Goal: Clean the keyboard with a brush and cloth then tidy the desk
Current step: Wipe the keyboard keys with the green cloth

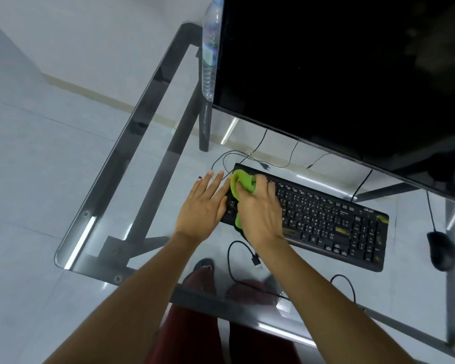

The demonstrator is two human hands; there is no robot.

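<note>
A black keyboard point(326, 219) lies on the glass desk point(142, 164), slanting from upper left to lower right. My right hand point(260, 211) is shut on a bunched green cloth point(243, 182) and presses it on the keyboard's left end. My left hand point(205, 203) lies flat with fingers spread at the keyboard's left edge, touching it. Yellowish smears point(342, 230) show on the keys toward the right end. No brush is visible.
A large dark monitor point(339, 74) fills the upper right. A clear water bottle point(210, 48) stands at its left edge. A black mouse point(443, 249) sits right of the keyboard. Loose cables point(237, 258) with a USB plug lie in front; more run behind.
</note>
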